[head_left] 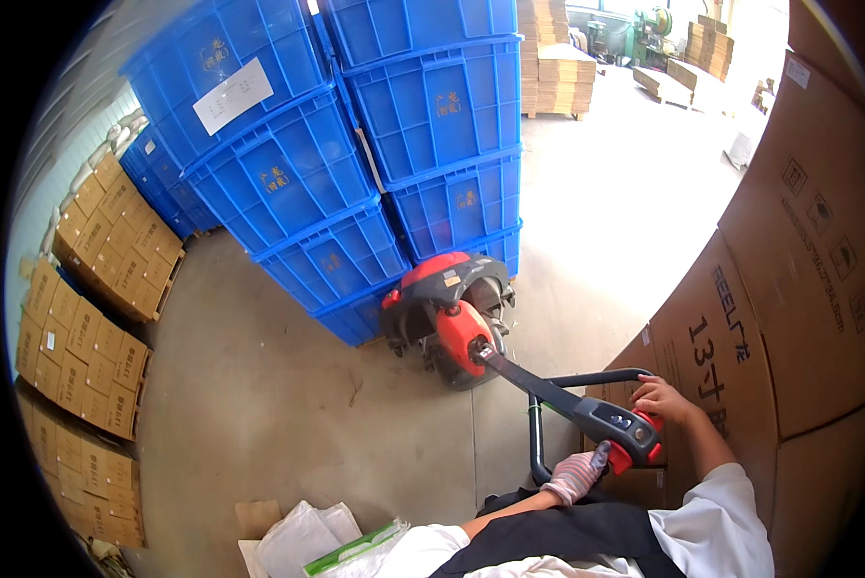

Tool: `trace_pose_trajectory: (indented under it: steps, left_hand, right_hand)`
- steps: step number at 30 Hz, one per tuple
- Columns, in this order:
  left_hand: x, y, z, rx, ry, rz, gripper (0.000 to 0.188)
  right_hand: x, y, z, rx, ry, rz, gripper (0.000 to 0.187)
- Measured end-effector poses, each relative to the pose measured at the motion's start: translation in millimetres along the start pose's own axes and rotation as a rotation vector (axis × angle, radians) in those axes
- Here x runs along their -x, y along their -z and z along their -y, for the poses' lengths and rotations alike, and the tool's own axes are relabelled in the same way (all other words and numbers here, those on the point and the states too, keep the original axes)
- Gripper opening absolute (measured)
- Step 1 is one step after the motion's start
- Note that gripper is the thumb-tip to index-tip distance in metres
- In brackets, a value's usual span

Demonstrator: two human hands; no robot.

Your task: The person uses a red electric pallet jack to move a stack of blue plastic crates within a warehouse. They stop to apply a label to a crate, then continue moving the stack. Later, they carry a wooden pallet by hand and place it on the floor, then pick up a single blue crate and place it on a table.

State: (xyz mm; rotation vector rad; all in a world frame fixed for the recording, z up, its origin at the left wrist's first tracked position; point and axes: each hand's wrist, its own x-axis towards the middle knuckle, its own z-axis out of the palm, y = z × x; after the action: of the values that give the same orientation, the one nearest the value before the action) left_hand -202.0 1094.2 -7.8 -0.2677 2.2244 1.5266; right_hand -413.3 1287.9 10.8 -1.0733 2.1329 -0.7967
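A red and black electric pallet jack (463, 332) stands against a tall stack of blue plastic crates (321, 183). Its long tiller handle (586, 409) slants back toward me, ending in a control head with red ends and a black loop bar. My left hand (575, 477), in a striped knitted glove, is closed around the near left grip of that head. Bare, my right hand (662, 397) curls over the far right side of the handle, where the loop bar meets the head. The jack's forks are hidden.
Large brown cartons (731, 347) rise close on my right. Along the left wall stand pallets of smaller cartons (85, 356). White sheets and a green-edged packet (355, 549) lie at lower left. Stacked cardboard (562, 77) and a green machine (654, 21) are in the back.
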Motion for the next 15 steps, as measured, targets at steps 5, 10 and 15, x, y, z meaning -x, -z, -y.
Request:
trace_pose_trajectory:
  steps: [5,10,15]
  left_hand:
    - [-3.3,-3.8,-2.6,-0.013,0.058,0.047,0.081]
    - [-4.8,-7.7,-0.2,0.006,0.018,0.039,0.078]
    - [-2.0,-8.6,15.8,-0.071,-0.049,-0.006,0.078]
  right_hand:
    - [3.7,-0.7,-6.5,0.003,-0.061,0.006,0.034]
    - [5.1,0.8,0.7,0.007,-0.063,-0.001,0.032]
    - [3.9,-13.0,-12.8,0.075,0.072,0.006,0.034]
